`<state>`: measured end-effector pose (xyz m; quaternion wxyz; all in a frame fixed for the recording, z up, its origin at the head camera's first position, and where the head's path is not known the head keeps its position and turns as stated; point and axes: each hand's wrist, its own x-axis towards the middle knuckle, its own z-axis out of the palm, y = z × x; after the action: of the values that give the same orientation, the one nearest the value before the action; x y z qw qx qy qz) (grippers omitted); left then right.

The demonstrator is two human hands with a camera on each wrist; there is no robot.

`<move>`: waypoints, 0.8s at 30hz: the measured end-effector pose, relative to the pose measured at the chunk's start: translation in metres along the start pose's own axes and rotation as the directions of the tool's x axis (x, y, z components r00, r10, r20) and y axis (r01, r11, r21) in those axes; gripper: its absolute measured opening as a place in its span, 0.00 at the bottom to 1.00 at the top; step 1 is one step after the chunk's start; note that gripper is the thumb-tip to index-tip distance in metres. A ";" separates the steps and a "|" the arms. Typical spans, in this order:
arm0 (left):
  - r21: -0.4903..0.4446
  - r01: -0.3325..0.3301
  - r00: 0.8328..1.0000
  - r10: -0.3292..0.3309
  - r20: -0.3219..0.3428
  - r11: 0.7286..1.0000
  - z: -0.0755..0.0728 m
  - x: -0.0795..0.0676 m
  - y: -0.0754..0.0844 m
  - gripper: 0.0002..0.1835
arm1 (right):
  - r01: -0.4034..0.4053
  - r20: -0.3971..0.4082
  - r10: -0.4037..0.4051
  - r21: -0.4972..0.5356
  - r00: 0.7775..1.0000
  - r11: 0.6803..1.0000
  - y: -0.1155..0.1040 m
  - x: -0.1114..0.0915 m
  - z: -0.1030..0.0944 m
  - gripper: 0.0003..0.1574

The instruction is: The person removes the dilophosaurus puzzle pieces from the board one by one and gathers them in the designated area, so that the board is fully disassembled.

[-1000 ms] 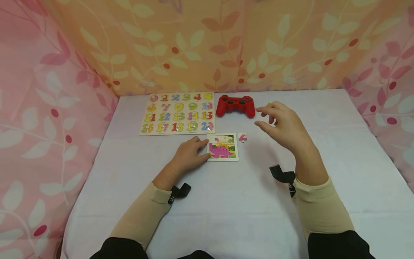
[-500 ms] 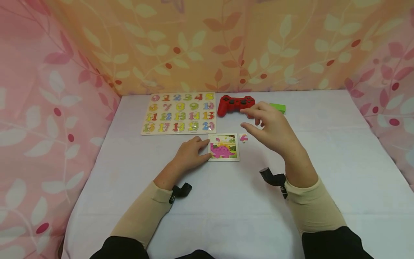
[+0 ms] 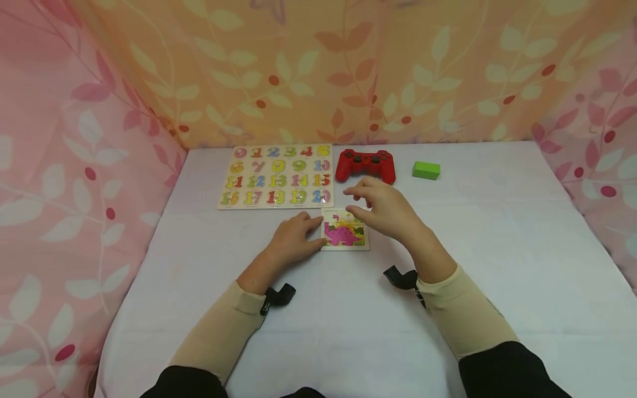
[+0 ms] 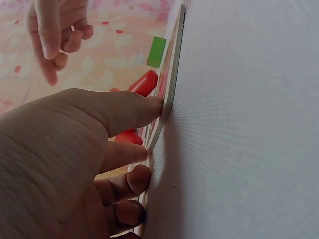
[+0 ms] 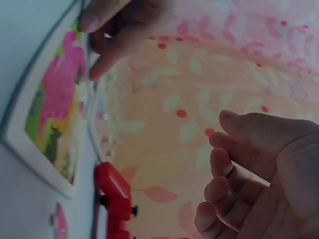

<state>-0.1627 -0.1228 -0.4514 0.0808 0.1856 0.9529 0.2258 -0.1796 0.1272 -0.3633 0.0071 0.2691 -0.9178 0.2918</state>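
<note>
A small square dinosaur puzzle (image 3: 344, 248) lies flat on the white cloth. My left hand (image 3: 294, 237) rests at its left side, the thumb on the lower corner and the index finger at the upper one. In the left wrist view that thumb (image 4: 134, 109) presses on the board's edge. Above the puzzle's upper right hovers my right hand (image 3: 385, 213), fingers loosely bent, nothing between thumb and fingertips. A loose pink puzzle piece (image 5: 61, 221) lies beside the board in the right wrist view; in the head view the right hand hides it.
Behind the puzzle to the left lies a number board (image 3: 276, 205) with colourful digits. A red game controller (image 3: 365, 164) sits at the back middle, with a green block (image 3: 426, 170) to its right. Patterned curtains (image 3: 318, 72) close off the back and sides.
My right hand has moved left and toward me, from beside the controller to over the puzzle's upper right. It uncovers the green block and covers the loose piece. The left hand stays put.
</note>
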 end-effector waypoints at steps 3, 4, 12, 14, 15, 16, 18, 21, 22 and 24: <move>0.002 0.001 1.000 -0.001 0.001 1.000 0.000 0.000 0.001 0.36 | -0.044 0.078 0.046 -0.026 0.996 0.999 0.008 0.006 0.011 0.25; 0.003 0.001 1.000 -0.001 0.000 1.000 0.000 0.000 0.001 0.36 | -0.063 0.102 0.066 -0.032 0.993 0.998 0.011 0.008 0.015 0.25; -0.004 0.008 1.000 -0.008 0.007 1.000 -0.001 0.000 0.001 0.36 | -0.137 0.238 0.149 -0.067 0.960 0.988 0.031 0.018 0.040 0.27; -0.012 0.007 1.000 -0.007 0.006 1.000 0.000 -0.001 0.001 0.36 | -0.124 0.256 0.139 -0.075 0.957 0.990 0.035 0.019 0.044 0.27; -0.014 0.007 1.000 -0.007 0.006 1.000 0.000 -0.001 0.000 0.36 | -0.113 0.264 0.132 -0.083 0.956 0.990 0.036 0.020 0.046 0.26; -0.013 0.009 1.000 -0.008 0.005 1.000 0.000 -0.001 0.000 0.36 | -0.108 0.268 0.128 -0.089 0.955 0.990 0.037 0.020 0.047 0.26; -0.016 0.008 1.000 -0.008 0.004 1.000 -0.001 -0.001 0.000 0.36 | -0.104 0.273 0.130 -0.105 0.953 0.989 0.039 0.020 0.050 0.24; -0.016 0.007 1.000 -0.007 0.003 1.000 -0.001 -0.001 0.000 0.36 | -0.106 0.264 0.138 -0.130 0.955 0.986 0.039 0.019 0.051 0.22; -0.016 0.007 1.000 -0.007 0.004 1.000 -0.001 0.000 -0.001 0.36 | -0.109 0.259 0.142 -0.137 0.955 0.985 0.039 0.019 0.051 0.21; -0.018 0.005 1.000 -0.005 0.004 1.000 -0.001 0.000 -0.001 0.36 | -0.112 0.251 0.148 -0.152 0.957 0.982 0.039 0.019 0.052 0.20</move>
<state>-0.1635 -0.1236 -0.4514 0.0849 0.1829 0.9511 0.2338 -0.2076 0.1169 -0.4238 -0.1148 0.2429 -0.9442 0.1904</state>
